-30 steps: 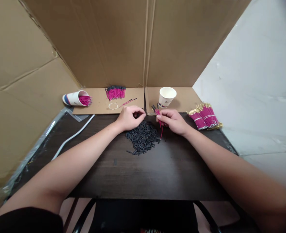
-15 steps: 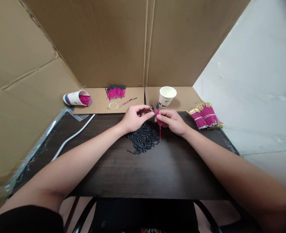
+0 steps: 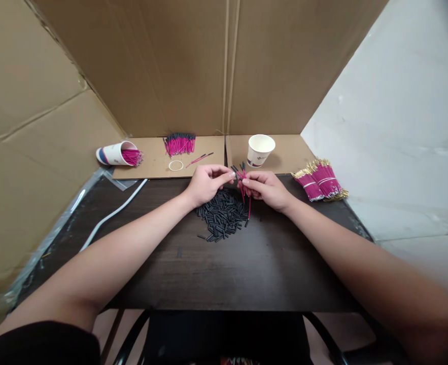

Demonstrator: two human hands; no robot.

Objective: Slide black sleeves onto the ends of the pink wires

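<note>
My right hand (image 3: 267,188) is closed on a small bunch of thin pink wires (image 3: 243,189), some with black sleeves at their upper ends. Two of the wires hang down below the fingers. The thumb and forefinger of my left hand (image 3: 207,186) are pinched together close beside those black ends; what sits between the fingertips is too small to make out. Directly beneath both hands lies a heap of short black sleeves (image 3: 222,217) on the dark table (image 3: 224,274).
Sleeved pink wires (image 3: 180,144), a white ring-shaped band (image 3: 175,166) and a few loose wires (image 3: 200,159) lie on cardboard (image 3: 151,170). A tipped paper cup (image 3: 111,154) holds pink wires. Another cup (image 3: 261,151) stands upright. Banded gold-tipped wire bundles (image 3: 318,182) lie right.
My left fingertips have drawn slightly left, away from the bunch, and the wires in my right hand are fanned out more. The view has shifted slightly.
</note>
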